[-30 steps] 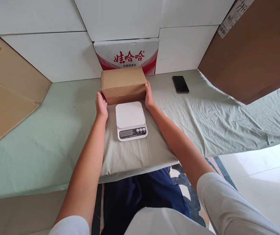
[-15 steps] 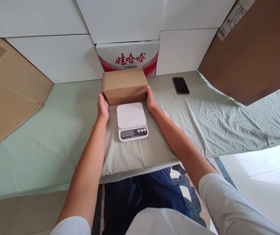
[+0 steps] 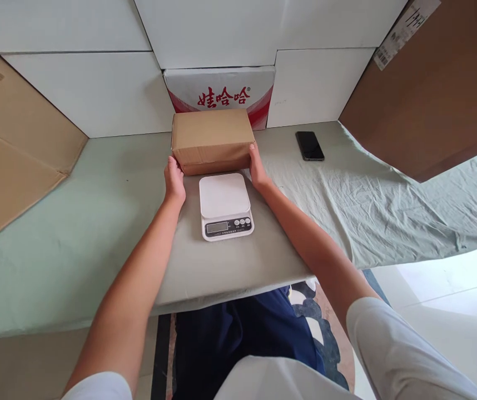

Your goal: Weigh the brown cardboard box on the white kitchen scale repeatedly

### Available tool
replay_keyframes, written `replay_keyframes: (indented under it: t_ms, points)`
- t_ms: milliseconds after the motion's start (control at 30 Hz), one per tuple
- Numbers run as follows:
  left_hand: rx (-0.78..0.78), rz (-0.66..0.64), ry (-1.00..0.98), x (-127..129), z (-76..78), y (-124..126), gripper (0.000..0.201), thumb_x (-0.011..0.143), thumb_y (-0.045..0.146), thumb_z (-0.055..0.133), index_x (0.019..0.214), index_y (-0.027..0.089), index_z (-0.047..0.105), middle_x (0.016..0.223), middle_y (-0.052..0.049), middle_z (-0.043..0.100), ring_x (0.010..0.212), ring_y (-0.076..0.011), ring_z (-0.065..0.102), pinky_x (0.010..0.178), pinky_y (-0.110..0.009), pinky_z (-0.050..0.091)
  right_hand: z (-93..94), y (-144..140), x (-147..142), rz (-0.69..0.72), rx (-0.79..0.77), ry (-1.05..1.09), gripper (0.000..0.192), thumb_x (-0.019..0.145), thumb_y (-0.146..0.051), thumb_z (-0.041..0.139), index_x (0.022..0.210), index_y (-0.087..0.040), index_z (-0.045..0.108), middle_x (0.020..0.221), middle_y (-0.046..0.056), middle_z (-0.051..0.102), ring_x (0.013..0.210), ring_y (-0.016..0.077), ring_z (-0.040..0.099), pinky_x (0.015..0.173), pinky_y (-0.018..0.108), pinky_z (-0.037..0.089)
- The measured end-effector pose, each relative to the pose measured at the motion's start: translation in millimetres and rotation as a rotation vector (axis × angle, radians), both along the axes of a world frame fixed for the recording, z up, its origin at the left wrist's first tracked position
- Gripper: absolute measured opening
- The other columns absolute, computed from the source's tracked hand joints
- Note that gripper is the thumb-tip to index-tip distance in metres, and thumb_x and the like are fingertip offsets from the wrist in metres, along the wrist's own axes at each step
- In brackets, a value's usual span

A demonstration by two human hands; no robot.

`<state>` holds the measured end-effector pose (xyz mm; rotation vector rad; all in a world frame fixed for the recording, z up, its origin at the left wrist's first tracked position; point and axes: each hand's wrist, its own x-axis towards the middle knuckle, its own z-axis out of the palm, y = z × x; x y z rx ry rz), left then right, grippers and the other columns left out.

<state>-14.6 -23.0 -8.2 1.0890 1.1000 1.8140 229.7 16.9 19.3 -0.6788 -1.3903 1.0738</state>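
Between my two hands is a closed brown cardboard box [image 3: 213, 130], gripped at its lower left and right ends. My left hand [image 3: 174, 178] wraps the left end, with its thumb at the near corner and the other fingers mostly hidden. On the right end, my right hand [image 3: 257, 166] presses with its thumb on the near face; its fingers are hidden behind the box. A white digital kitchen scale [image 3: 225, 203] lies just in front of the box, between my forearms, with a bare platform. Its display looks blank.
A black smartphone [image 3: 309, 145] lies to the right on the green tablecloth [image 3: 122, 216]. Behind the box stands a white and red carton [image 3: 222, 83] against white panels [image 3: 92, 89]. Large cardboard pieces stand at the left [image 3: 17, 150] and right [image 3: 434, 94].
The cardboard box has risen slightly and tipped a little, still between both my hands. My left elbow has moved outward to the left. The scale and phone stay put.
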Motion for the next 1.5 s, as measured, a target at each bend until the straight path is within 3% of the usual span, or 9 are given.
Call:
replay_keyframes:
  t_ms: [133,300,433,567,667,767,933,1100,1500]
  points:
    - [0.017,-0.076,0.026,4.5,6.4,-24.6,0.088,0.080,0.087,0.057,0.135,0.020,0.067,0.155,-0.017,0.060,0.158,-0.0332,0.043,0.130,-0.049,0.037,3.6,-15.6,12.7,0.045,-0.026,-0.008,0.083,0.087,-0.088,0.042,0.156,-0.040,0.044,0.171,-0.009,0.043,0.170,0.0225,0.021,0.144,0.049,0.015]
    - [0.041,-0.134,0.066,2.6,17.9,-63.8,0.075,0.083,0.086,0.054,0.131,0.030,0.070,0.153,-0.008,0.063,0.158,-0.0330,0.043,0.131,-0.048,0.035,18.0,-49.7,19.1,0.100,-0.002,-0.017,0.081,0.090,-0.082,0.049,0.159,-0.043,0.037,0.178,-0.011,0.029,0.172,0.0236,0.012,0.144,0.051,0.012]
    - [0.081,-0.092,0.111,-2.6,31.2,-67.9,0.073,0.085,0.089,0.046,0.132,0.037,0.069,0.153,-0.002,0.062,0.159,-0.0292,0.041,0.130,-0.041,0.037,28.8,-52.0,10.3,0.071,0.020,-0.032,0.080,0.090,-0.085,0.045,0.160,-0.046,0.035,0.177,-0.011,0.030,0.172,0.0273,0.006,0.142,0.058,0.013]
    - [0.181,-0.094,0.143,-4.4,46.9,-70.4,0.075,0.089,0.083,0.049,0.136,0.028,0.066,0.152,-0.008,0.063,0.155,-0.0324,0.045,0.128,-0.042,0.037,37.9,-52.7,10.1,0.048,0.042,-0.047,0.078,0.090,-0.084,0.046,0.159,-0.048,0.036,0.175,-0.012,0.033,0.172,0.0300,0.009,0.140,0.064,0.016]
    - [0.220,-0.100,0.162,-1.2,54.3,-90.2,0.072,0.091,0.079,0.050,0.138,0.026,0.065,0.153,-0.009,0.062,0.155,-0.0337,0.045,0.127,-0.041,0.038,47.1,-72.1,23.8,0.060,0.090,-0.091,0.076,0.089,-0.080,0.056,0.156,-0.049,0.040,0.175,-0.012,0.034,0.172,0.0306,0.009,0.141,0.060,0.017]
    - [0.204,-0.098,0.170,5.6,52.8,-119.2,0.071,0.091,0.079,0.049,0.138,0.028,0.065,0.152,-0.009,0.061,0.152,-0.0345,0.048,0.125,-0.043,0.040,46.7,-97.5,42.9,0.060,0.143,-0.200,0.085,0.086,-0.080,0.060,0.161,-0.051,0.031,0.178,-0.013,0.024,0.172,0.0324,0.003,0.141,0.061,0.014]
    - [0.202,-0.124,0.219,21.0,39.6,-158.1,0.074,0.094,0.076,0.043,0.139,0.022,0.064,0.144,-0.014,0.065,0.143,-0.0352,0.056,0.120,-0.048,0.045,17.8,-123.7,63.6,0.082,0.112,-0.348,0.106,0.086,-0.084,0.052,0.168,-0.043,-0.003,0.183,-0.007,0.001,0.172,0.0309,0.000,0.142,0.057,0.015]
    - [0.106,-0.111,0.255,32.3,33.4,-174.8,0.073,0.092,0.077,0.046,0.144,0.027,0.061,0.146,-0.013,0.065,0.147,-0.0354,0.054,0.120,-0.052,0.047,4.2,-137.3,64.6,0.086,0.020,-0.303,0.105,0.088,-0.083,0.049,0.168,-0.041,-0.005,0.182,-0.002,0.013,0.170,0.0279,0.017,0.142,0.050,0.022]
    - [0.050,-0.099,0.247,37.4,28.3,-185.6,0.075,0.093,0.077,0.044,0.150,0.030,0.056,0.155,-0.011,0.060,0.150,-0.0338,0.052,0.124,-0.047,0.043,4.6,-148.5,64.6,0.053,0.039,-0.418,0.101,0.092,-0.083,0.037,0.167,-0.036,-0.012,0.181,0.002,0.014,0.171,0.0249,0.016,0.141,0.050,0.023]
